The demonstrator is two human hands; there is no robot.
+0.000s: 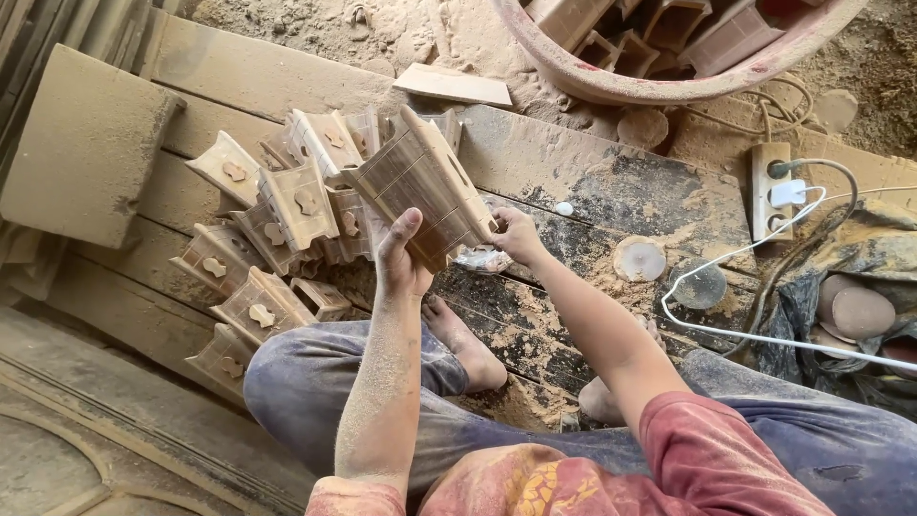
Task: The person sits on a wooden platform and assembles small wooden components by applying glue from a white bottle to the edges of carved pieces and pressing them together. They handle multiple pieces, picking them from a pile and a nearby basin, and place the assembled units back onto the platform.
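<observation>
Behind the wooden box, left hand fingers hidden.

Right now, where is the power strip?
In the head view the power strip lies at the upper right on the dusty boards, below the rim of the big round basin, with a white plug in it, well right of both hands.

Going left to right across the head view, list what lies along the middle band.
Flat dusty board → pile of carved wooden pieces → left hand → grooved wooden piece held by both hands → right hand → round sanding disc → power strip.
</observation>
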